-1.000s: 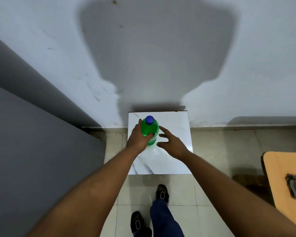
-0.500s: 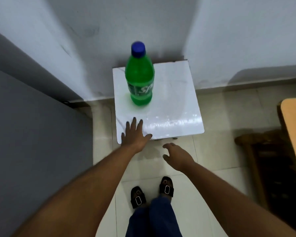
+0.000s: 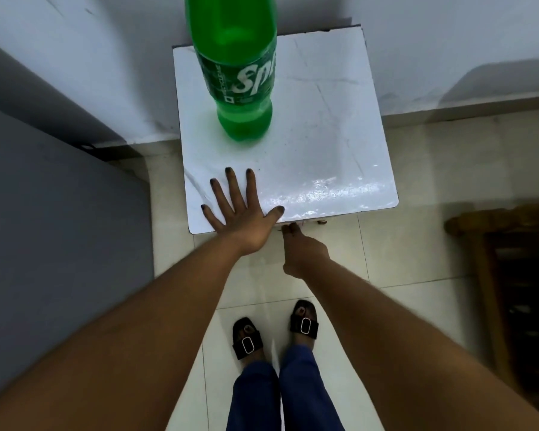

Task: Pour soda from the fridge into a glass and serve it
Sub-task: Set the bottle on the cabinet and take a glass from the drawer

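White marble-look stool top (image 3: 330, 157) sits against the pale wall (image 3: 448, 35), glossy near its front edge. Left of it, a grey panel (image 3: 59, 237). Right of it, dark wooden furniture (image 3: 511, 275). Below it, black buckled sandals (image 3: 248, 337) on cream floor tiles (image 3: 417, 169).

Green bottle (image 3: 237, 73), white lettering; white grey-veined bench (image 3: 324, 135); cream floor tiles (image 3: 417, 181); black sandals (image 3: 246, 337), blue trousers (image 3: 255, 396).
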